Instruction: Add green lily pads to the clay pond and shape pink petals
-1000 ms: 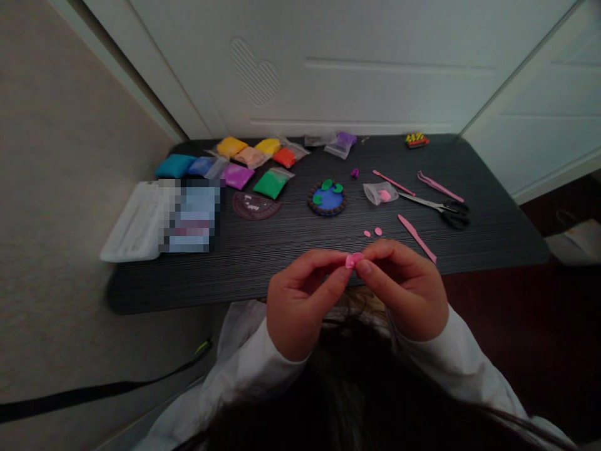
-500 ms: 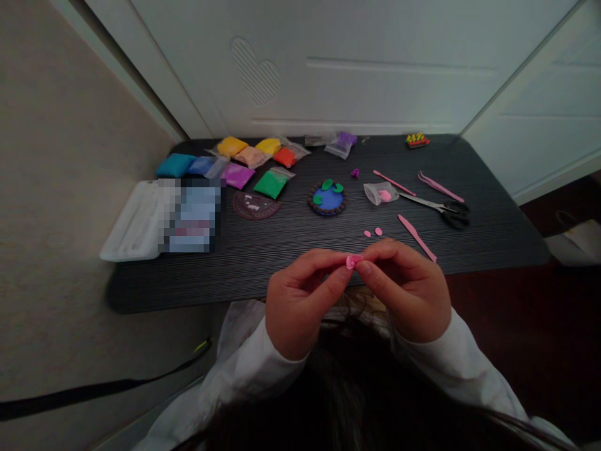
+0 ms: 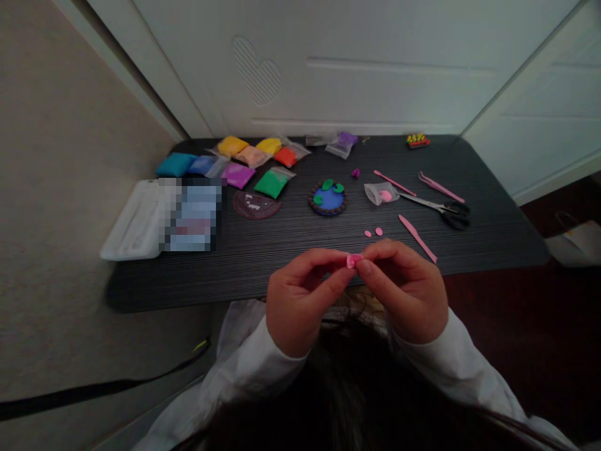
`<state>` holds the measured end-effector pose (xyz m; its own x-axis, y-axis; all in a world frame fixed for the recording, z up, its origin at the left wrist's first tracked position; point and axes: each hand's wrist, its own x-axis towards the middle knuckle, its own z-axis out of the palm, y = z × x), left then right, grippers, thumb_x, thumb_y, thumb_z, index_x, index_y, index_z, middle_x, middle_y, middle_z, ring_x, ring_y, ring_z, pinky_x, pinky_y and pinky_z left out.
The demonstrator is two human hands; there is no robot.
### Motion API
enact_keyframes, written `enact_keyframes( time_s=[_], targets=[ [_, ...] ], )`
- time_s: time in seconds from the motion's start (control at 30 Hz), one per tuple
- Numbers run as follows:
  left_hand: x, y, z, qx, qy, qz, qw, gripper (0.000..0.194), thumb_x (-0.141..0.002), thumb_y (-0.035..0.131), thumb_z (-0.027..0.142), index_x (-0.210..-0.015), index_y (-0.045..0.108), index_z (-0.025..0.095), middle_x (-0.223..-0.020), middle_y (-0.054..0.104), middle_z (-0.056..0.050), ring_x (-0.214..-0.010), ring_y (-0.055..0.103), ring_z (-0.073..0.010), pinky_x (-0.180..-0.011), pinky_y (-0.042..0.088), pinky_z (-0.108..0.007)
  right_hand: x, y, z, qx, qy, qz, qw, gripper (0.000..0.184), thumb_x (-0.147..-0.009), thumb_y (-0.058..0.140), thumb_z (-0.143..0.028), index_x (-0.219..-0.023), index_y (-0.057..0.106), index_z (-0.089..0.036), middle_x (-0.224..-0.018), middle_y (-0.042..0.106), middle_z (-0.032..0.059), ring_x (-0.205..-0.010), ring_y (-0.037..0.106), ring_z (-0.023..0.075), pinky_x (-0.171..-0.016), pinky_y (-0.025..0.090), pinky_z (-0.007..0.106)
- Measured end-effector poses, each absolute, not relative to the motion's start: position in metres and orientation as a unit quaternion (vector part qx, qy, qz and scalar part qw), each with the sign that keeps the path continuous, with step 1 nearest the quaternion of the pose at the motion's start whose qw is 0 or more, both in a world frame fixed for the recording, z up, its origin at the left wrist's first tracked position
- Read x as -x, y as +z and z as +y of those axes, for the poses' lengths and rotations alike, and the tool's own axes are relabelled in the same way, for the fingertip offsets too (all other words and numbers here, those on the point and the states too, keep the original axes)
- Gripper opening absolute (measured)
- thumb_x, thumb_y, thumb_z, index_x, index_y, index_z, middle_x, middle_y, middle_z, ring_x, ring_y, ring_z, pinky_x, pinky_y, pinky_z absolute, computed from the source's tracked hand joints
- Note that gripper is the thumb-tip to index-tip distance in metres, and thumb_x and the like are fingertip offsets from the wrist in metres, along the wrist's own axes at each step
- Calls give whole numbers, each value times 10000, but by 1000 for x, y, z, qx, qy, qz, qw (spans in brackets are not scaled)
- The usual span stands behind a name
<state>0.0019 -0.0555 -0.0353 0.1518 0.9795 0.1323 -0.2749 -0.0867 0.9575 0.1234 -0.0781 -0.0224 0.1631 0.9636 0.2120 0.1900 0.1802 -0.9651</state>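
Note:
Between the fingertips of both hands is a small pink clay piece, shaped like petals. My left hand pinches its left side with thumb and forefinger. From the other side, the thumb and forefinger of my right hand close on it. Just beyond the fingers, two flat pink clay ovals lie on the dark table. Farther back sits a round blue clay pond with a brown beaded rim and green leaf shapes. An unsealed bag of pink clay lies to its right.
On the right are scissors, a pink clay knife, a thin pink tool and pink tweezers. Coloured clay packets, including a green one, cover the back left. A white case stands at the left end.
The fingers shift very slightly around the pink clay piece, and its upper petal looks a little more folded. Everything on the table stays where it was.

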Motion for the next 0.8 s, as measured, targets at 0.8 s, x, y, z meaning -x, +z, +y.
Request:
enact_keyframes(
  time_s=[0.8],
  targets=[
    [-6,-40,-55,-451,568,314,613,174,-680,610,93,-757,666,240,-722,658,27,-679,589,-88,-653,477,-195,-119,-24,-75,485,491,-426,584,60,-716,589,-267,-728,571,-210,-657,579,-25,-608,527,94,-559,428,227]
  ],
)
